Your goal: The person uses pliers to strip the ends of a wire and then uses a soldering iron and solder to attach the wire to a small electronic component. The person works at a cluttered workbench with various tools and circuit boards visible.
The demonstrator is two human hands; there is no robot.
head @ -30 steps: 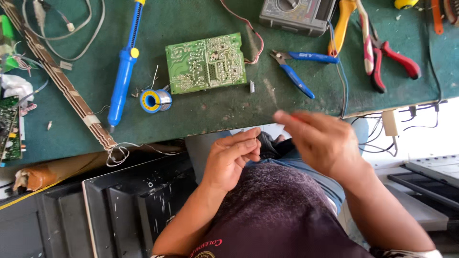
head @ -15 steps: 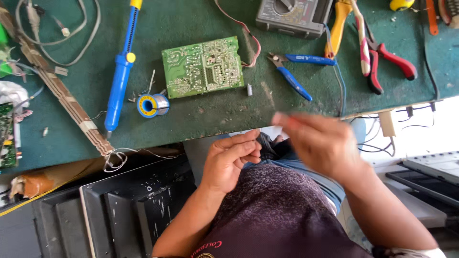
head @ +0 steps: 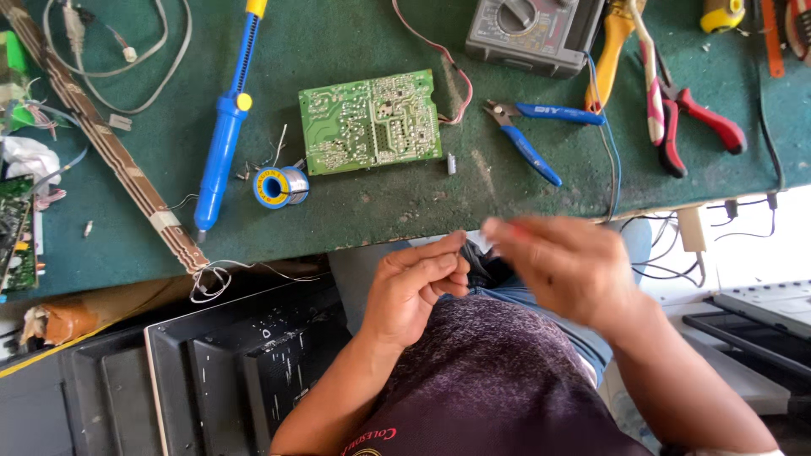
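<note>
The green work mat (head: pixel 355 207) runs across the whole far side of the grip, its near edge just beyond the two hands. Below and to the left of the hands lies a black plastic casing (head: pixel 211 371).

On the mat the green circuit board (head: pixel 370 122) lies straight ahead of the left hand (head: pixel 414 291), well apart from it, its long side running left to right. The blue soldering iron (head: pixel 221 139) lies farther left, long axis pointing toward the person, and the small spool of solder (head: pixel 280 186) sits between iron and board. Blue-handled cutters (head: pixel 528 135) lie beyond the right hand (head: pixel 562 266), handles slanting toward it, so the right hand is the nearer one for them. A grey meter (head: pixel 532 29) and red-handled pliers (head: pixel 697 127) lie farther off.

The left hand is curled, thumb and fingertips pinched together on something small and dark; what it is cannot be made out. The right hand is blurred, fingers bunched just beside that pinch; whether it clasps anything cannot be told. The small thing sits between both hands, over the person's lap.
</note>
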